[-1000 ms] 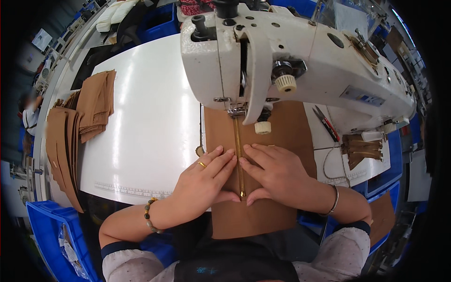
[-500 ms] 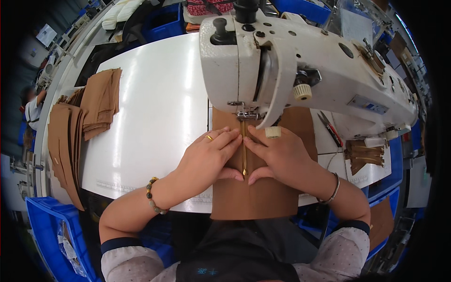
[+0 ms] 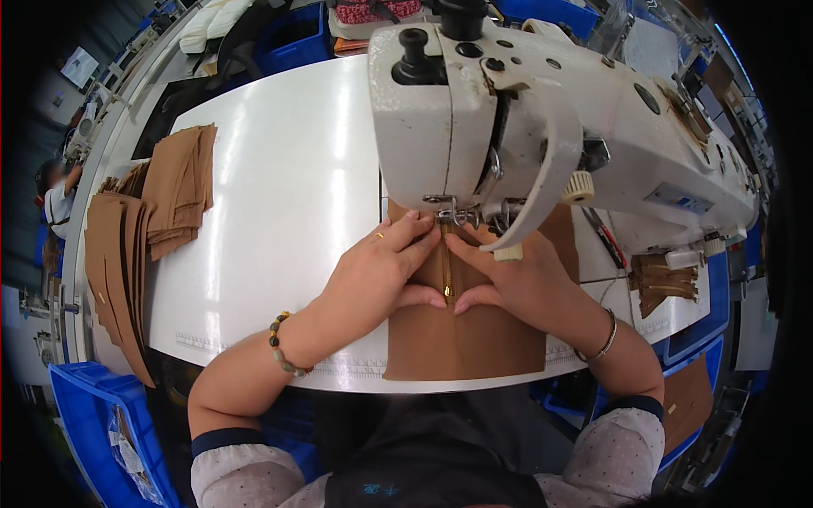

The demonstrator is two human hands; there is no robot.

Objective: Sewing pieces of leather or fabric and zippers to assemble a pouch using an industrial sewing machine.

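Observation:
A brown fabric panel (image 3: 466, 347) lies flat under the presser foot (image 3: 456, 218) of a white sewing machine (image 3: 415, 127). Down its middle runs a brass-coloured zipper (image 3: 448, 269), with its slider at the near end. My left hand (image 3: 377, 269) rests flat on the cloth left of the zipper, fingers stretched toward the foot, thumb beside the slider. Mirroring it on the right, my right hand (image 3: 521, 275) presses the panel with fingers spread. Its fingertips are partly hidden behind the machine's curved lever (image 3: 559, 161). Neither hand grips anything.
Stacks of brown cut pieces (image 3: 118, 254) lie at the table's left edge. Right of the panel are red-handled snips (image 3: 610, 241) and a bundle of zippered brown strips (image 3: 665, 279). Blue bins (image 3: 102, 406) stand below on both sides. A person (image 3: 59, 199) sits far left.
The panel has slid away from me under the foot, and its near edge now rests on the table. Both hands moved forward with it, bringing the zipper slider closer to the foot.

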